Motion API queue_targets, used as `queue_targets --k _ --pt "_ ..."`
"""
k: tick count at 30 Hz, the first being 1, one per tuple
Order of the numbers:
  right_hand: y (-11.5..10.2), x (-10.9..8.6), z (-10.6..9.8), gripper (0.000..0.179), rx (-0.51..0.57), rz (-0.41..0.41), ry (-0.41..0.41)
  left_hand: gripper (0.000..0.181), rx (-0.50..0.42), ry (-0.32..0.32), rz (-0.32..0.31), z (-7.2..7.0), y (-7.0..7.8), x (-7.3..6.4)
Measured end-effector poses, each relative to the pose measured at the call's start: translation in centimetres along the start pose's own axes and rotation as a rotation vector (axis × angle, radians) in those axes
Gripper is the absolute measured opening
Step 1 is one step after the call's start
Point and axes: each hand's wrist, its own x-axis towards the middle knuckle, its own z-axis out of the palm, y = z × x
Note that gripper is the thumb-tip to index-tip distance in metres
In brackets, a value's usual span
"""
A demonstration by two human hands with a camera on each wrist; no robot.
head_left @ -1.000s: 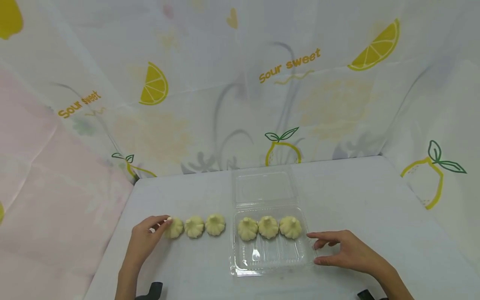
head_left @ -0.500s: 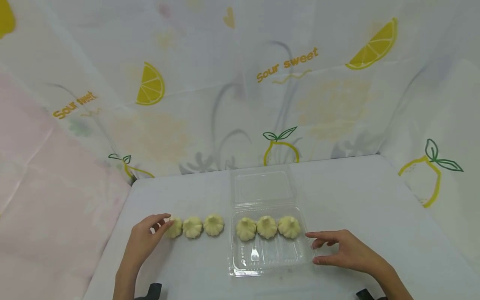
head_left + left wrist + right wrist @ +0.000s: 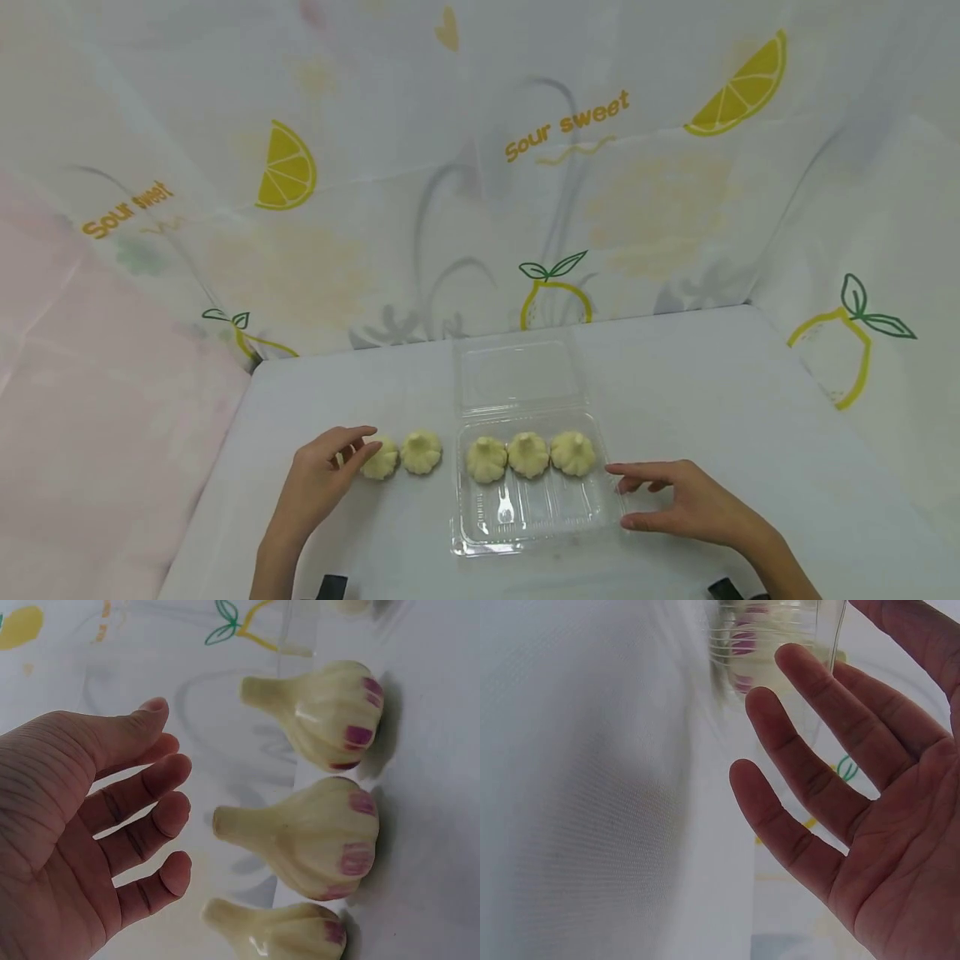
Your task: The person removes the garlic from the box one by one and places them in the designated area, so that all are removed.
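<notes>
My left hand (image 3: 322, 479) hovers over the left end of a row of garlic bulbs, fingers loosely bent and holding nothing. Two bulbs, a middle one (image 3: 384, 461) and a right one (image 3: 422, 452), show in the head view; my hand hides a third. In the left wrist view, a gap separates my fingers from the nearest bulb (image 3: 307, 840). A clear plastic clamshell box (image 3: 536, 521) lies open, with three bulbs (image 3: 528, 455) side by side in its back half. At the box's right edge my right hand (image 3: 686, 504) has its fingers spread; contact is unclear.
The box's transparent lid (image 3: 521, 375) is folded back behind it on the white table (image 3: 675, 375). Behind stands a hanging cloth (image 3: 390, 167) printed with lemons. A pink cloth (image 3: 90, 417) borders the left side.
My left hand has left the leftmost bulb and moved right, covering that bulb from the head camera. The head view has shifted slightly. My right hand stays at the box's edge.
</notes>
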Motion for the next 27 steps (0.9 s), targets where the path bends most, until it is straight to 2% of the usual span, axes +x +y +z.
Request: queue_targets --k 7,17,23,27 --pt "-0.1 0.0 0.0 0.055 -0.005 -0.013 0.002 0.026 -0.081 -0.044 0.044 1.2 1.4 0.5" --pt "-0.1 -0.1 -0.1 0.055 -0.025 -0.029 0.001 0.026 -0.184 -0.03 0.133 2.9 2.3 1.4" --pt "-0.1 -0.1 0.0 0.055 -0.026 -0.036 0.0 0.024 -0.191 -0.068 0.11 3.9 3.0 1.8" --pt "-0.3 -0.2 -0.1 0.055 -0.029 -0.046 0.005 0.024 -0.198 -0.074 0.128 4.5 3.2 2.1"
